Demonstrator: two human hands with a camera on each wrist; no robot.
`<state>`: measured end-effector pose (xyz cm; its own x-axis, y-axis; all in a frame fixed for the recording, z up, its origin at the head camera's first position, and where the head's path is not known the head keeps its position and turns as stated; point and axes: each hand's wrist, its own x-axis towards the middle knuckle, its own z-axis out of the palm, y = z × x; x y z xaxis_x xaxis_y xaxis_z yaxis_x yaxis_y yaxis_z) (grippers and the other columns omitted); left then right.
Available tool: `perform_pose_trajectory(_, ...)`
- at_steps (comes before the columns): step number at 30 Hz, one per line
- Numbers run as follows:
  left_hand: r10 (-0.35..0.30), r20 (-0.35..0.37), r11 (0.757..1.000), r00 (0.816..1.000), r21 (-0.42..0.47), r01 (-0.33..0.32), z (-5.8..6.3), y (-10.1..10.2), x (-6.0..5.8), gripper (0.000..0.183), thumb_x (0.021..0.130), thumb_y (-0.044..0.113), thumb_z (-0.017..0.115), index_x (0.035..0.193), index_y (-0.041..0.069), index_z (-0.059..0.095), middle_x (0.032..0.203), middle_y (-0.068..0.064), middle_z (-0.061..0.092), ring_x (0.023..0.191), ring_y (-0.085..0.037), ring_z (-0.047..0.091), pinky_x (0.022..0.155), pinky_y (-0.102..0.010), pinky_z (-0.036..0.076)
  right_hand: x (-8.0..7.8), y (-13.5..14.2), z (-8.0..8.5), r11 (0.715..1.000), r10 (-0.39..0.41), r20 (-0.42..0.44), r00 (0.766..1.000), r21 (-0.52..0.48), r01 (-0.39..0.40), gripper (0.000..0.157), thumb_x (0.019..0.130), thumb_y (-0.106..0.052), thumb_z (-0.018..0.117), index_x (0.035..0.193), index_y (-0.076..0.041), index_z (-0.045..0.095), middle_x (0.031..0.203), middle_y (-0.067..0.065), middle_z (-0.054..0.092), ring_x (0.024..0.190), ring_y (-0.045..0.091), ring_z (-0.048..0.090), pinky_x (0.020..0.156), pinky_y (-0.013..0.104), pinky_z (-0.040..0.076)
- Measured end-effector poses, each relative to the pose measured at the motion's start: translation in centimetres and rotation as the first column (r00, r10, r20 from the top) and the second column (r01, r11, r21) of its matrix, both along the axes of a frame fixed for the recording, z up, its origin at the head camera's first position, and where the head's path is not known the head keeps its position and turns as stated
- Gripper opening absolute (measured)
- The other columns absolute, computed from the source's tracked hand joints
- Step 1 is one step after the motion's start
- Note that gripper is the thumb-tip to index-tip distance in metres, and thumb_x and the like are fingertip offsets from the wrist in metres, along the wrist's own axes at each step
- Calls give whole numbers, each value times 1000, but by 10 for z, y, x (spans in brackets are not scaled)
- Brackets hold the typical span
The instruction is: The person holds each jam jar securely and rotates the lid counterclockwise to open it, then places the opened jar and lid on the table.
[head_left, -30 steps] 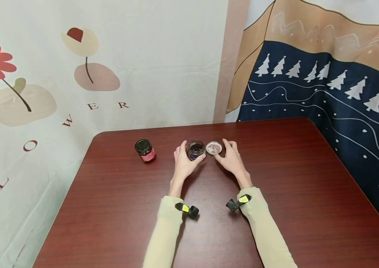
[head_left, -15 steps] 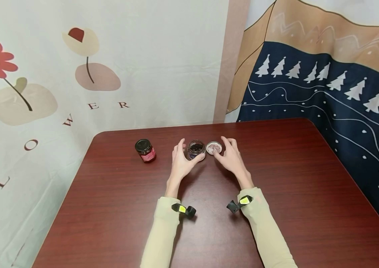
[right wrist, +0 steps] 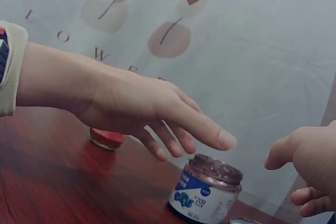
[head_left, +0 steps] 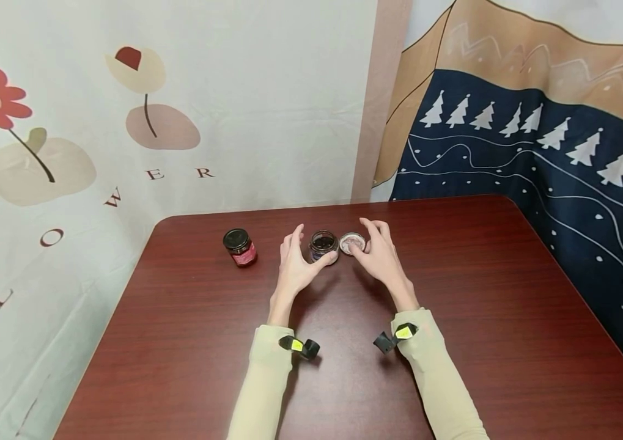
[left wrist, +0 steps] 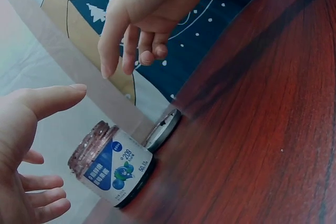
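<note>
Red-brown wood grain covers the table (head_left: 179, 360), its far corners rounded and a soft sheen lying between the forearms. Along the far left edge hangs a pale cloth (head_left: 267, 122) printed with flowers and spaced capital letters; to the right, a second cloth (head_left: 471, 146) shows white fir trees and dots on navy below tan hills. The uncapped blueberry-labelled glass jar (head_left: 323, 245) stands upright near the table's far edge, dark inside. Its lid (head_left: 352, 244) lies inner face up just beside it, on the right. The left hand (head_left: 296, 267) is spread beside and above the jar, gripping nothing; the right hand (head_left: 381, 259) hovers over the lid, fingers loosely bent and apart, also gripping nothing. Pale green sleeves (head_left: 264, 379) cover both forearms. Well to the left stands a black-capped jar with a pink-red label (head_left: 240, 248).
</note>
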<state>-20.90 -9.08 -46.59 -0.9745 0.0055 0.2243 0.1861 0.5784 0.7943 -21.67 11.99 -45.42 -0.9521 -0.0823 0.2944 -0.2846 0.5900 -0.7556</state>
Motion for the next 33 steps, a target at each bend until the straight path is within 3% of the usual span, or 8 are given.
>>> perform_pose_trajectory(7, -12, -12, 1000, 1000, -14, 12, 5, -2, 2, 102, 77, 53, 83, 156, 15, 33, 143, -14, 44, 135, -29, 34, 107, -54, 36, 2, -1, 6, 1000, 8, -55, 998, -26, -9, 63, 92, -19, 73, 147, -6, 47, 137, 18, 40, 80, 35, 58, 71, 36, 43)
perform_pose_trajectory(24, -8, -53, 1000, 999, -14, 8, 12, -15, 7, 82, 89, 55, 68, 155, 17, 38, 145, -11, 43, 132, -30, 37, 103, -57, 37, 9, -10, 22, 998, 9, -141, 990, -61, -18, 60, 89, -15, 73, 144, -7, 51, 138, 19, 40, 89, 28, 57, 70, 36, 45)
perform_pose_trajectory(33, 5, -55, 1000, 998, 2, -5, 11, -22, 8, 68, 97, 49, 60, 153, 14, 42, 144, -15, 45, 134, -32, 37, 104, -55, 37, 13, -19, 28, 994, 20, -147, 989, -101, -36, 58, 90, -18, 73, 143, -9, 52, 136, 16, 41, 91, 33, 57, 73, 40, 44)
